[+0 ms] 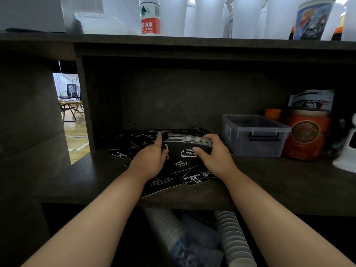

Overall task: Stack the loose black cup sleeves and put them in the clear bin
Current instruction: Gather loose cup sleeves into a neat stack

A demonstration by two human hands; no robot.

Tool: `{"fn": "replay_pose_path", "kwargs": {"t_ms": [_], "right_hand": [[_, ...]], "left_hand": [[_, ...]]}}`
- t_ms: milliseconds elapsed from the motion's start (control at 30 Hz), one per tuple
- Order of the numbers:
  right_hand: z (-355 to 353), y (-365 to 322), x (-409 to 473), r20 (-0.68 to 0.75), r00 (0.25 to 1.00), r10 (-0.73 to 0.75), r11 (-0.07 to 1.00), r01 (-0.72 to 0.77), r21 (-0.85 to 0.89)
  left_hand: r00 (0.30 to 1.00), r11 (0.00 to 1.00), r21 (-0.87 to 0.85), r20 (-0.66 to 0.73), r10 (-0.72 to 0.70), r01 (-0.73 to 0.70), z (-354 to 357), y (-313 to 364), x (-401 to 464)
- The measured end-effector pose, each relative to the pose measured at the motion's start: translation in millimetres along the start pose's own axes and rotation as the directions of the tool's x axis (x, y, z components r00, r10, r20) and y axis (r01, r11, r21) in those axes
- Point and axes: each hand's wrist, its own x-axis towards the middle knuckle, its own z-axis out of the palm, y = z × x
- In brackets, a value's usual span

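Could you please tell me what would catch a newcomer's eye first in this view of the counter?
First, the two hands at the centre of the dark shelf: the left hand and right hand hold a stack of black cup sleeves between them, above loose sleeves scattered on the shelf. To the right stands the clear bin, beside an orange canister. On the counter top above stands a red-labelled water bottle.

Drinks shop counter, stacked white cups (208, 16), dark shelving (173, 43)

Matt black card sleeves (185, 157); clear plastic bin (256, 135).
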Motion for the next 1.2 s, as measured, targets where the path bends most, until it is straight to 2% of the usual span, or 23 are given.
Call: {"fn": "replay_pose_path", "kwargs": {"t_ms": [100, 333, 367, 433, 500, 533, 567, 600, 667, 733, 800, 900, 1067, 1133, 1200], "right_hand": [[1, -2, -2, 0.039, 0.999, -0.028, 1.0, 0.028, -0.004], [0, -2, -1, 0.052, 0.999, 0.013, 1.0, -0.014, 0.017], [0, -2, 0, 0.05, 0.999, 0.018, 0.999, -0.02, 0.029], [0, -2, 0, 0.042, 0.999, 0.021, 0.999, -0.023, 0.046], [0, -2, 0, 0.024, 1.0, 0.018, 0.999, -0.019, 0.043], [0, -2, 0, 0.003, 1.0, 0.019, 0.999, -0.019, 0.04], [-1, -3, 0, -0.026, 0.999, 0.021, 0.999, -0.02, 0.04], [-3, -3, 0, -0.063, 0.998, 0.027, 0.999, -0.025, 0.045], [-6, -4, -1, -0.149, 0.987, 0.058, 0.996, -0.047, 0.078], [-9, -3, 0, -0.201, 0.975, 0.096, 0.991, -0.074, 0.113], [-9, -2, 0, -0.166, 0.981, 0.103, 0.991, -0.087, 0.1], [-4, -1, 0, -0.047, 0.993, 0.106, 0.993, -0.104, 0.053], [-4, -2, 1, -0.028, 0.994, 0.11, 0.993, -0.108, 0.053], [-4, -3, 0, -0.025, 0.994, 0.11, 0.993, -0.108, 0.055], [-4, -3, 0, -0.024, 0.994, 0.107, 0.993, -0.106, 0.06]], "left_hand": [[0.998, 0.995, -0.093, 0.054, 0.035, -0.03, 2, -4, 3], [0.995, 0.985, -0.173, 0.098, 0.031, -0.013, 5, -7, 5], [0.998, 0.981, -0.194, 0.061, 0.026, -0.013, 5, -7, 5], [0.988, 0.97, -0.239, -0.14, -0.067, 0.032, 0, -9, 4], [0.887, 0.911, -0.347, -0.315, -0.338, 0.224, -9, -11, 2], [0.832, 0.863, -0.38, -0.311, -0.459, 0.334, -13, -14, 1], [0.815, 0.833, -0.355, -0.252, -0.522, 0.424, -17, -15, 1], [0.831, 0.836, -0.285, -0.179, -0.527, 0.469, -19, -13, 0], [0.902, 0.899, -0.161, -0.083, -0.423, 0.406, -21, -8, -3], [0.943, 0.94, -0.072, 0.009, -0.332, 0.332, -18, -3, -5], [0.934, 0.94, 0.045, 0.106, -0.34, 0.337, -13, -4, -4], [0.917, 0.919, 0.099, 0.083, -0.391, 0.383, -9, -6, -4], [0.889, 0.89, -0.023, -0.022, -0.456, 0.456, -7, -17, -1], [0.88, 0.873, -0.178, -0.061, -0.47, 0.454, -6, -23, 1], [0.859, 0.804, -0.434, -0.118, -0.498, 0.407, -9, -24, 2]]}}
